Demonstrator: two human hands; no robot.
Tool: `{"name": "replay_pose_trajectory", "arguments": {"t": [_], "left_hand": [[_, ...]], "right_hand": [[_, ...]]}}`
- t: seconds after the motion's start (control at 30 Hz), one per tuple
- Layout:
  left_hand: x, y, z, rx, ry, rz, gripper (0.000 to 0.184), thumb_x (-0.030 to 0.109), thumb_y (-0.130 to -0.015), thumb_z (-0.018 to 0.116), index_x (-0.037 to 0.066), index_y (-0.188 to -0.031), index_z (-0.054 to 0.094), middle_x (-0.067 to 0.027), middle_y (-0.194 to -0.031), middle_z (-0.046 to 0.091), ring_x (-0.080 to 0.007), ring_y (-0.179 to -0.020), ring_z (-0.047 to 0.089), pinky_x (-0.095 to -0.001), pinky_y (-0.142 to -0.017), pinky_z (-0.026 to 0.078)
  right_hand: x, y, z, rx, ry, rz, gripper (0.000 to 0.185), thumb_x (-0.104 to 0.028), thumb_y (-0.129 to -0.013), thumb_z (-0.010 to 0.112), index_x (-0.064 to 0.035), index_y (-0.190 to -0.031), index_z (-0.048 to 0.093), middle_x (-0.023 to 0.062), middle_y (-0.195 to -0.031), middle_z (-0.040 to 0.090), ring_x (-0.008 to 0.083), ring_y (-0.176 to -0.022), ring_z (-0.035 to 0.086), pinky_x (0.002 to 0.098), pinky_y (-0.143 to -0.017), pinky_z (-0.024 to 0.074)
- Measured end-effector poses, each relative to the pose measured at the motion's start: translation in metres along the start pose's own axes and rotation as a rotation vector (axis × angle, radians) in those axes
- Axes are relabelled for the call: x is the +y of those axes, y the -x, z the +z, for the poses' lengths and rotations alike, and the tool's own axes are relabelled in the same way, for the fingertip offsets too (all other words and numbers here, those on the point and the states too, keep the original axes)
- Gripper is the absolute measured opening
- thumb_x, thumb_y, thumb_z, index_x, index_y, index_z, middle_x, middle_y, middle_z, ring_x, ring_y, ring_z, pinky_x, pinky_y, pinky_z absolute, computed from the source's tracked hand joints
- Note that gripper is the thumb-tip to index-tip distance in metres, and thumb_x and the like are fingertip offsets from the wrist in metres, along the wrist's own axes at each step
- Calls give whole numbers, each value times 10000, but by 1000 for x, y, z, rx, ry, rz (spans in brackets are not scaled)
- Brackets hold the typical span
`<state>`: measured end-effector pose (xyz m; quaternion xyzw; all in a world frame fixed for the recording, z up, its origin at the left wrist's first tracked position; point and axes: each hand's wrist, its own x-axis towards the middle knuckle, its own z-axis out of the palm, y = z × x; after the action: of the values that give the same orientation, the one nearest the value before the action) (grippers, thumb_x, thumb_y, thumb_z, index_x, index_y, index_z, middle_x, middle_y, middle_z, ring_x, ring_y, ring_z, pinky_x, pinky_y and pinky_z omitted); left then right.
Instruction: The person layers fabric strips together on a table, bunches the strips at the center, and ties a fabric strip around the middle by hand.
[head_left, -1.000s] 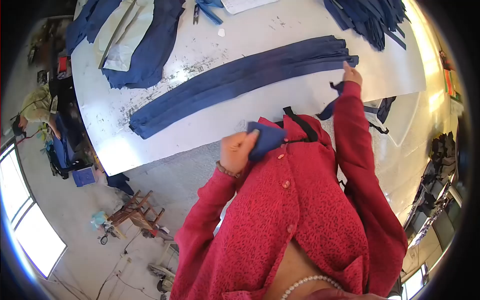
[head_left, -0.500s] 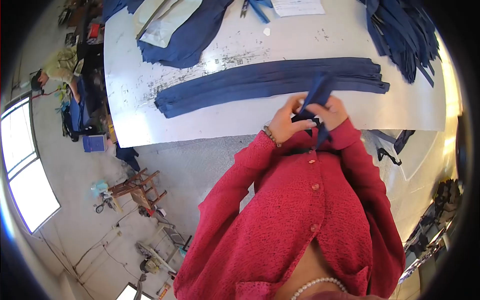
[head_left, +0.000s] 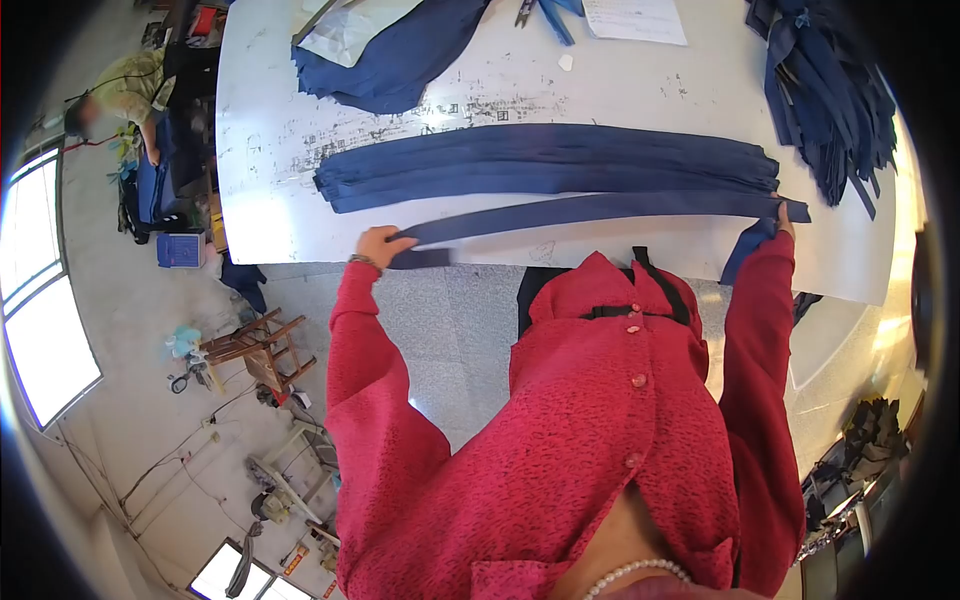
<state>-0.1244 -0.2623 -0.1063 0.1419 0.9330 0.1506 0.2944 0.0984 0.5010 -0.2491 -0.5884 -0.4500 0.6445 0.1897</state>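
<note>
A long navy fabric strip (head_left: 590, 210) is stretched between my two hands along the near side of the white table (head_left: 300, 235). My left hand (head_left: 380, 246) pinches its left part, and a short tail hangs past the fingers. At the far right, my right hand (head_left: 783, 218) grips the other end, where a folded piece droops over the table edge. Just beyond the strip lies a long stack of navy strips (head_left: 540, 160), roughly parallel to it.
Navy cloth pieces (head_left: 400, 70) lie at the back left with pale paper on them. Small snips (head_left: 524, 12) and a written sheet (head_left: 636, 20) are at the back. A bundle of navy strips (head_left: 825, 100) sits at right. Another person (head_left: 130, 90) works at far left.
My hands were close together in front of my body with a bunched navy strip. They have moved wide apart, and the strip is drawn out lengthwise between them.
</note>
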Motion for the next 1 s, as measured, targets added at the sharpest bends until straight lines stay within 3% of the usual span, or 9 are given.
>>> {"name": "replay_pose_trajectory", "arguments": {"t": [0.07,0.13,0.23,0.33,0.47,0.6,0.67,0.87,1.0], "left_hand": [[-18,-5,-20,43,-90,-68,389,445,-742,654,57,-780,655,-150,-732,620,-350,-714,593,-404,-632,445],[-60,-18,-18,75,-283,-27,345,414,-772,631,95,-899,659,-120,-913,639,-329,-846,597,-410,-715,465],[-83,-39,-19,-35,-501,-148,235,290,-779,655,169,-980,665,-95,-956,606,-274,-936,593,-406,-787,462],[-94,-59,-15,-13,-610,-180,225,198,-772,663,191,-997,664,-92,-996,586,-252,-955,589,-408,-810,444],[-107,-74,-12,83,-637,-164,236,132,-756,656,191,-984,670,-88,-967,579,-266,-934,586,-413,-808,432],[-121,-75,-11,150,-554,-149,204,107,-771,613,184,-944,687,-88,-926,585,-271,-921,585,-411,-816,426],[-122,-74,-7,226,-566,-175,210,93,-795,553,181,-915,700,-88,-900,595,-257,-922,581,-399,-834,417],[-121,-79,-3,152,-671,-231,246,104,-822,501,189,-937,701,-64,-930,597,-221,-951,567,-369,-868,397],[-117,-84,0,165,-686,-228,244,106,-830,496,188,-929,703,-57,-944,595,-214,-962,561,-377,-878,390]], "right_hand": [[14,-2,3,13,52,61,543,-402,-789,690,12,-1086,501,113,-793,607,231,-608,614,335,-519,516],[21,-1,7,24,103,92,569,-413,-783,693,11,-1104,490,111,-777,596,242,-597,608,345,-515,519],[33,-18,4,40,209,82,592,-435,-767,701,7,-1093,481,116,-763,586,253,-583,602,358,-510,521],[34,-19,10,101,280,36,517,-444,-739,724,-9,-923,513,120,-724,601,210,-520,536,344,-471,472],[10,34,35,48,41,72,423,-376,-753,736,-81,-842,445,63,-609,481,183,-475,486,317,-416,438],[15,28,29,51,34,69,414,-353,-752,744,-83,-855,447,68,-642,502,178,-480,487,311,-408,433],[17,24,23,6,78,24,622,-461,-689,764,18,-934,453,140,-598,544,266,-487,556,395,-472,494],[26,16,26,191,104,5,593,-504,-699,735,27,-831,507,138,-611,569,248,-501,572,380,-489,498],[31,-21,-7,40,296,40,589,-537,-707,710,23,-753,532,122,-618,581,235,-496,570,364,-499,500]]}}
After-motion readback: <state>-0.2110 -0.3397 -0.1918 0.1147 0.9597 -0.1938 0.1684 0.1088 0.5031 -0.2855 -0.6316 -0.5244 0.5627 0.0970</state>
